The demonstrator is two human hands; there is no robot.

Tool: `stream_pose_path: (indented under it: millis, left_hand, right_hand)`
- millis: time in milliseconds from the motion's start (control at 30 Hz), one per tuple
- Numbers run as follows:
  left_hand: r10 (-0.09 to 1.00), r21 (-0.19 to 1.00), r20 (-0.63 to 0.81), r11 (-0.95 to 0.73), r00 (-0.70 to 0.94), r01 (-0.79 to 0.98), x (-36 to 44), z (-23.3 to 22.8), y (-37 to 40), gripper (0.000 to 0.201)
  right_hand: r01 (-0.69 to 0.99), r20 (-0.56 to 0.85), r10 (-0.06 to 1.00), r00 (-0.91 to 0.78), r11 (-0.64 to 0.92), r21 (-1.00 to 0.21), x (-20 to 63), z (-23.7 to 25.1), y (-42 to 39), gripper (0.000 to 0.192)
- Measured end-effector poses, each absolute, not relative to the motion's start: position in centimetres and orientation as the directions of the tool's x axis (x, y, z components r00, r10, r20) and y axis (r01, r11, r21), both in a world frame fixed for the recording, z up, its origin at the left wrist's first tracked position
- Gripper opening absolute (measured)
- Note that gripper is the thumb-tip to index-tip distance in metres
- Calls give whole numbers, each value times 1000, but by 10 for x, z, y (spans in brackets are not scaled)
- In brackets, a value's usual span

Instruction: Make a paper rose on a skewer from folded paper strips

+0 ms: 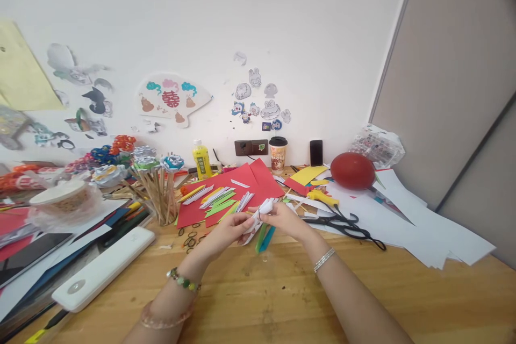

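Note:
Both hands meet over the front middle of the table around a bundle of folded white paper (264,208). My left hand (237,227) pinches its lower left side. My right hand (284,219) grips it from the right, near a thin dark band around the paper. Below the hands a green paper strip (260,239) and a blue paper strip (267,238) stick out; whether they belong to the bundle I cannot tell. Just behind lie red paper sheets (258,177) with green folded strips (221,202) on them. Several small dark rubber bands (190,239) lie left of my left hand.
Black scissors (342,224) and a yellow-handled tool (323,197) lie right, by white sheets (387,220) and a red balloon (352,170). A cup (278,155), phone (316,152) and yellow bottle (201,160) stand behind. Wooden sticks (159,196) and a white device (105,267) are left.

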State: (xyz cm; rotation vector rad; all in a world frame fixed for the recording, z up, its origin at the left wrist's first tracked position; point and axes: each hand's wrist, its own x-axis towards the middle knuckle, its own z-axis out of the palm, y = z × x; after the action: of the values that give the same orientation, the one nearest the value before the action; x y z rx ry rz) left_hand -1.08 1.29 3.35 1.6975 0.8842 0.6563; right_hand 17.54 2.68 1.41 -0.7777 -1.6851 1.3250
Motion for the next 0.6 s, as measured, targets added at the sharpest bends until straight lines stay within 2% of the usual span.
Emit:
stream_pose_path:
  millis: [133, 367, 600]
  left_hand:
    - [815, 943, 22, -209, 579, 258, -6, 31, 11, 46]
    - [845, 864, 211, -396, 492, 311, 8, 20, 7, 39]
    - [828, 831, 285, -464, 482, 307, 9, 11, 10, 37]
  right_hand:
    - [47, 215, 857, -468, 267, -962, 178, 15, 27, 49]
    - [128, 215, 858, -467, 306, -943, 183, 10, 31, 45]
    - [3, 194, 855, -480, 222, -975, 180, 13, 27, 47]
